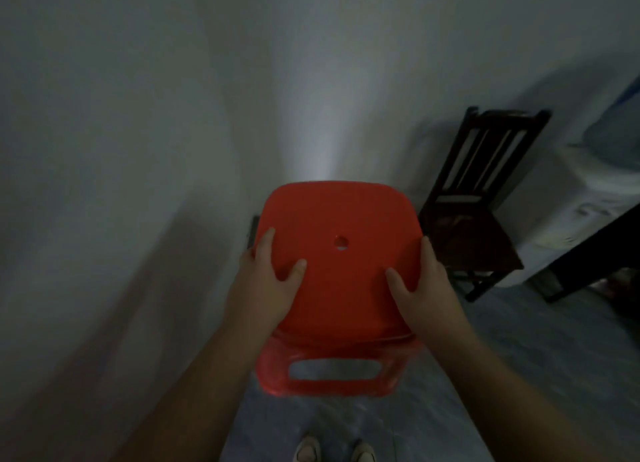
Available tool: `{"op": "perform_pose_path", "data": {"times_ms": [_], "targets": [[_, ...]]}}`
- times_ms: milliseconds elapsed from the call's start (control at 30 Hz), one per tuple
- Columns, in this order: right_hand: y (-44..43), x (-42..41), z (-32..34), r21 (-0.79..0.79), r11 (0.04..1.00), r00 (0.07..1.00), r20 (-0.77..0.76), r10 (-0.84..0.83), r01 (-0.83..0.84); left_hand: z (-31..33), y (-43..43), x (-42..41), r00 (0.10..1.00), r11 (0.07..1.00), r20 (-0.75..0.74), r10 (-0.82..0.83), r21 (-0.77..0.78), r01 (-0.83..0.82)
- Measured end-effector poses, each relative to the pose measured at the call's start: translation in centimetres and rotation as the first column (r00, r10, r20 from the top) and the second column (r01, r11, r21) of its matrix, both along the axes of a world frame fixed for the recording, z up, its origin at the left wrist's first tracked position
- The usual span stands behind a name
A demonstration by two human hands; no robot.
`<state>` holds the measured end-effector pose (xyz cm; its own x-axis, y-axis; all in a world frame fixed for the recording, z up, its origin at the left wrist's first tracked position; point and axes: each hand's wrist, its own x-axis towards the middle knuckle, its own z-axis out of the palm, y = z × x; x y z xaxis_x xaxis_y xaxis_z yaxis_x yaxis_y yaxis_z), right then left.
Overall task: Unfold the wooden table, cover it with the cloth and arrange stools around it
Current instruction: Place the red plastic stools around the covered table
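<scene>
A person held a red plastic stool point(337, 274) at center frame, left hand point(266, 281) at nine o'clock and right hand point(420, 285) at three, fingers wrapped over the seat edges. Keeping it level would likely ease placement.

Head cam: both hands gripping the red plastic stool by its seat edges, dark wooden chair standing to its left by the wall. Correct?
Not quite. The head view shows the dark wooden chair to the right of the red plastic stool, not the left. The rest holds: the left hand and right hand both grip the seat edges, and the chair stands by the wall.
</scene>
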<state>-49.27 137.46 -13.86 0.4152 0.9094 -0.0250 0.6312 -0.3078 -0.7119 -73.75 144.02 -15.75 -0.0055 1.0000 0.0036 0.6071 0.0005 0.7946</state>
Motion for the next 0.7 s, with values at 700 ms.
{"op": "perform_pose_path", "data": {"times_ms": [700], "targets": [[-28.1,10.6,4.3,0.054,0.694,0.696,-0.044,-0.716,0.718,6.3,-11.6,23.9,0.608,0.611,-0.17,-0.775,0.043,0.791]]}}
